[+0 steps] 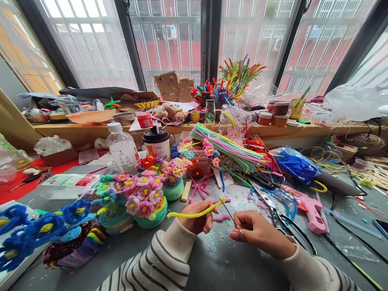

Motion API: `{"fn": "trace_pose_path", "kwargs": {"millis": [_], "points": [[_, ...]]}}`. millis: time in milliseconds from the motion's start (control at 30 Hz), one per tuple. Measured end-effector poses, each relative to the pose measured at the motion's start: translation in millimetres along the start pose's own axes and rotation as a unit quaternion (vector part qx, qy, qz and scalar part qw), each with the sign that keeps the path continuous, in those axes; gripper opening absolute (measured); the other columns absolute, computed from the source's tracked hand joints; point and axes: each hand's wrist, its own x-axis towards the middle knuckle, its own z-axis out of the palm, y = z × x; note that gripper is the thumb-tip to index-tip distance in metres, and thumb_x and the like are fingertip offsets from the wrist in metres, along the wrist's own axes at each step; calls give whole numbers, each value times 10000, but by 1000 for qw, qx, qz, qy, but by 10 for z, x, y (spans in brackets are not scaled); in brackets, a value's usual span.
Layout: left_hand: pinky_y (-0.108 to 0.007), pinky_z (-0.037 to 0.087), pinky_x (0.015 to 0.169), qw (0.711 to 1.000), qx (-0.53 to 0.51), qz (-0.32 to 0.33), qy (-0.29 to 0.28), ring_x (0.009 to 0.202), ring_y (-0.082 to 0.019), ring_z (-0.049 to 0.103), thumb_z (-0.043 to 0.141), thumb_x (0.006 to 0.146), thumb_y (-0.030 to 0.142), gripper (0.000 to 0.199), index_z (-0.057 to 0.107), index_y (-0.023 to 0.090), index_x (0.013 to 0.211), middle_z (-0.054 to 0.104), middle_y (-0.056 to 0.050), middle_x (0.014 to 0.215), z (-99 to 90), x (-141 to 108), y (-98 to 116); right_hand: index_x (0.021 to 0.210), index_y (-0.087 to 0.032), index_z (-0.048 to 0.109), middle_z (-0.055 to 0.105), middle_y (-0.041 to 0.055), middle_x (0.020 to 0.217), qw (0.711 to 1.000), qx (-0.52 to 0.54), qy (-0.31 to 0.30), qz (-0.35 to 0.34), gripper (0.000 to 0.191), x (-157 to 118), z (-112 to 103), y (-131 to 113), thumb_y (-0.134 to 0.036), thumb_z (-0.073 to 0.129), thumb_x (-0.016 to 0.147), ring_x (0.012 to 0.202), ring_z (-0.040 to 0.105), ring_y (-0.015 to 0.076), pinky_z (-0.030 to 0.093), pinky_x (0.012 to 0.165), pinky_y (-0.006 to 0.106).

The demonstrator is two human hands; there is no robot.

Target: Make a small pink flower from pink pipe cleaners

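A yellow pipe cleaner (194, 212) lies across my left hand (198, 216), whose fingers are closed on it. Its right end is curled into a small knob beside a short pink piece. My right hand (257, 232) pinches a thin dark metal rod (229, 214), which slants up to that curled end and seems to touch it. What kind of tool the rod is, I cannot make out. Just left of my hands stand pots of fuzzy flowers, among them pink blooms (144, 194). Pink pipe cleaner pieces (201, 186) and glitter lie on the grey table (224, 266).
Black-handled scissors (274, 212) and a pink glue gun (313, 212) lie to the right. Behind are a pipe cleaner bundle (227, 147), a lidded cup (157, 143) and a plastic bottle (123, 149). Blue flowers (45, 230) fill the left. A cluttered ledge (178, 128) runs below the windows.
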Motion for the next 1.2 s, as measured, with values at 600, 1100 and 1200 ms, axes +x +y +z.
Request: {"fn": "trace_pose_path", "kwargs": {"millis": [600, 1100, 1200], "points": [[-169, 313, 358, 970, 178, 115, 116, 334, -50, 427, 585, 580, 408, 298, 512, 124, 522, 524, 20, 394, 109, -80, -6, 492, -170, 316, 262, -78, 464, 997, -65, 29, -15, 394, -4, 86, 17, -474, 518, 642, 441, 234, 52, 173, 398, 187], [-168, 304, 345, 965, 192, 120, 131, 323, -47, 409, 577, 581, 402, 291, 493, 132, 513, 498, 32, 380, 105, -57, -31, 443, -169, 319, 314, -66, 432, 999, 37, 5, 20, 468, 42, 133, 42, -577, 482, 605, 428, 260, 55, 191, 411, 197], [-176, 299, 354, 967, 183, 121, 129, 321, -48, 414, 561, 592, 421, 307, 498, 129, 523, 513, 22, 396, 92, -45, -41, 451, -168, 322, 314, -68, 434, 999, 39, 20, 16, 463, 51, 171, 47, -573, 476, 613, 428, 263, 53, 195, 411, 193]]}}
